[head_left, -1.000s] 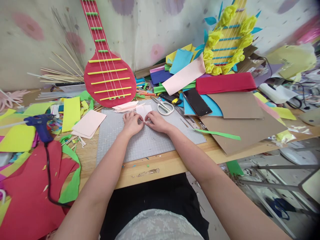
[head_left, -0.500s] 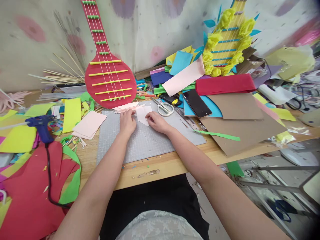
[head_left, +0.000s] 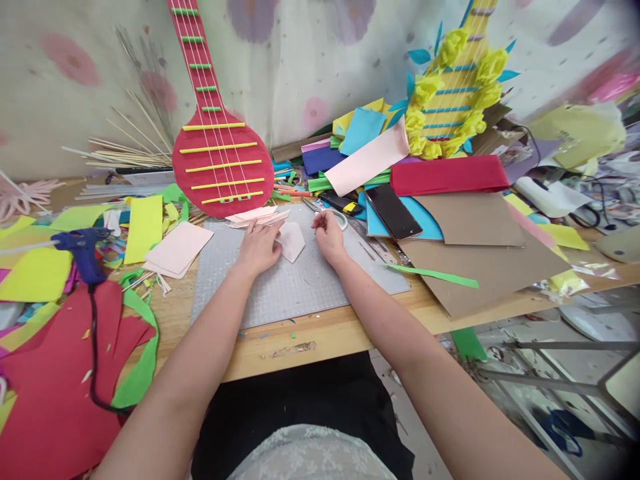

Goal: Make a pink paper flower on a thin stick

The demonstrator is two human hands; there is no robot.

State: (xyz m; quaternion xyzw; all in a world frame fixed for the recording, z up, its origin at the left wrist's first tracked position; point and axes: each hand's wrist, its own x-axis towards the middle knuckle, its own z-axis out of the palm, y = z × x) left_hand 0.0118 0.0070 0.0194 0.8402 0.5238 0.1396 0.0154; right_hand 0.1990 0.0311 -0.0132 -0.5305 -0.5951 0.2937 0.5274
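Head view: person working both-handed over a grey cutting mat (head_left: 235, 293) on a wooden table (head_left: 285, 360). Small pale pink paper piece (head_left: 293, 243) lies on the mat between the hands, near edge cut or folded to a point; I can't tell which.

Left hand (head_left: 260, 249): palm down, fingers bent and slightly apart, reaching to the pale pink strips (head_left: 253, 215) at the mat's far edge. Thumb sits by the left edge of the small piece. Can't tell from here whether it pinches anything.

Right hand (head_left: 329, 238): fingers curled inward, just right of the piece and apart from it. White-handled scissors (head_left: 342, 221) lie right behind that hand, partly hidden; can't tell if the fingers grip them.

Around: yellow-black cutter (head_left: 343, 202) beyond the scissors, black phone (head_left: 394, 211) to the right resting on blue board, brown cardboard (head_left: 475, 273) further right with a green strip (head_left: 435, 275) across its corner. Left of the mat: pink sheets (head_left: 177, 250), then a blue glue gun (head_left: 83, 252). Red paper instrument (head_left: 223, 160) stands behind the mat, yellow flowered one (head_left: 450, 100) back right.
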